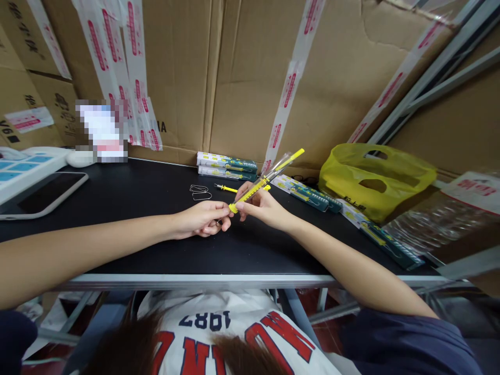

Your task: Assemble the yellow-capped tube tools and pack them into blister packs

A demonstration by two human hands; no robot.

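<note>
A slim clear tube with a yellow plunger-like rod and a yellow lower end (255, 188) slants up to the right between my hands. My right hand (263, 205) is closed around its lower half. At its lower tip, my left hand (209, 216) pinches the yellow end between thumb and fingers. Just behind my hands, a thin yellow rod with a dark metal tip (224, 188) lies on the black table (156, 255), partly hidden by my right fingers. To its left rest bent metal wire pieces (200, 192).
Small printed boxes (226, 165) are stacked at the back, with more boxes (304, 194) lying to the right. A yellow plastic bag (375, 179) and clear packaging (422, 219) occupy the right side. A phone (47, 192) lies left. Cardboard (175, 78) walls the back.
</note>
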